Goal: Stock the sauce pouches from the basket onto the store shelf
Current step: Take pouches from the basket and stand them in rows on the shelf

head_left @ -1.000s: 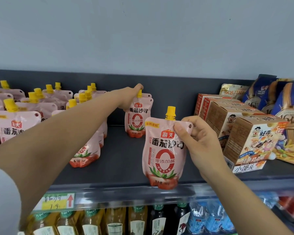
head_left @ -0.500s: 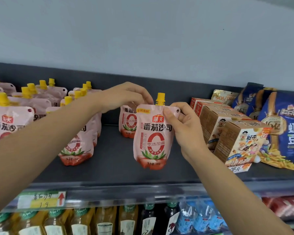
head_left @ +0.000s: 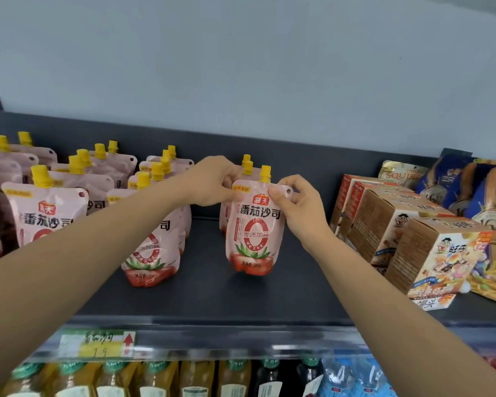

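Pouch corners were what I held: my left hand (head_left: 212, 183) pinched the top left corner of the sauce pouch (head_left: 252, 233), and my right hand (head_left: 299, 209) pinched the top right one, thumb on the front beside the punched hole. The pouch stood upright, its base on the shelf (head_left: 212, 290), in the open lane between the rows of pouches (head_left: 152, 247) on the left and the snack boxes (head_left: 430, 253) on the right. My left hand covered most of the rear pouches (head_left: 247, 167); only two yellow caps and a sliver of pink showed, so I could not count them. My left forearm crossed the front pouch of the neighbouring row. Blue snack bags (head_left: 493, 196) were cropped at the right edge. The price tag (head_left: 98, 343) was too blurred to read fully, and the bottles (head_left: 155, 379) below showed only necks and shoulders.
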Demonstrator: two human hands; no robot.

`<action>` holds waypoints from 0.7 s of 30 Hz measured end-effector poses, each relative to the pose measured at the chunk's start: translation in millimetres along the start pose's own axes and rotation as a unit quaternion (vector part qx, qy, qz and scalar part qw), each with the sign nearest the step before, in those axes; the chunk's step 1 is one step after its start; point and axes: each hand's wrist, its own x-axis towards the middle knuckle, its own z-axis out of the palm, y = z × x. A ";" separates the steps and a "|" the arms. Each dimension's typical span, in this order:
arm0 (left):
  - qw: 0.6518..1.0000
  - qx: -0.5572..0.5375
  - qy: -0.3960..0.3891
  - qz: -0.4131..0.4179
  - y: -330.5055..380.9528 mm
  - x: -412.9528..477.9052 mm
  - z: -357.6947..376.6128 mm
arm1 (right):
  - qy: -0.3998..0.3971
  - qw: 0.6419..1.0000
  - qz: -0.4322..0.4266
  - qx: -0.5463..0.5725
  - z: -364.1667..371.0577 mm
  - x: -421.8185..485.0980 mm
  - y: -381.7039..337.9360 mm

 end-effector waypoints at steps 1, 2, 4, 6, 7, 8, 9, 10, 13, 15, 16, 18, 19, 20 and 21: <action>1.000 0.008 0.004 -0.005 -1.5 1.3 -0.4 | -0.002 1.000 0.004 -0.003 2.5 4.9 1.2; 1.000 0.013 0.006 -0.008 -3.3 3.2 -1.3 | -0.004 1.000 0.009 -0.007 4.9 9.8 2.4; 1.000 0.022 0.010 -0.012 -6.6 7.3 -2.9 | -0.005 1.000 0.020 -0.008 8.6 18.0 4.7; 0.999 0.044 0.017 -0.014 -9.1 12.7 -2.9 | -0.004 1.000 0.023 -0.006 11.3 24.9 7.2; 0.998 0.059 0.020 -0.015 -10.1 15.8 -2.4 | -0.005 1.000 0.022 -0.006 12.6 27.9 8.4; 0.997 0.074 0.024 -0.017 -10.7 18.9 -2.2 | -0.005 1.000 0.023 -0.005 13.7 30.5 9.8; 0.996 0.086 0.025 -0.020 -11.3 21.8 -2.1 | -0.006 1.000 0.024 -0.003 15.0 32.7 11.3; 0.995 0.096 0.024 -0.024 -12.3 24.6 -2.1 | -0.007 1.000 0.026 -0.003 16.2 34.8 13.0; 0.991 0.131 0.013 -0.024 -15.5 32.5 -2.4 | -0.013 0.999 0.029 0.000 20.1 38.9 18.7; 0.988 0.154 0.005 -0.031 -17.9 37.9 -1.7 | -0.018 1.000 0.024 0.003 22.1 40.3 22.6; 0.986 0.164 0.000 -0.035 -19.0 40.4 -0.7 | -0.019 1.000 0.022 0.003 22.9 40.9 24.9; 0.982 0.186 -0.013 -0.037 -20.3 42.9 1.6 | -0.016 1.000 0.020 -0.010 24.4 41.9 30.2; 0.979 0.200 -0.022 -0.035 -20.6 43.4 2.7 | -0.016 0.999 0.019 -0.024 25.3 42.3 32.7; 0.976 0.214 -0.032 -0.033 -21.2 43.7 3.5 | -0.020 0.999 0.019 -0.035 26.0 42.6 34.7; 0.973 0.225 -0.039 -0.032 -21.8 43.7 3.9 | -0.027 0.999 0.020 -0.040 26.5 42.8 35.9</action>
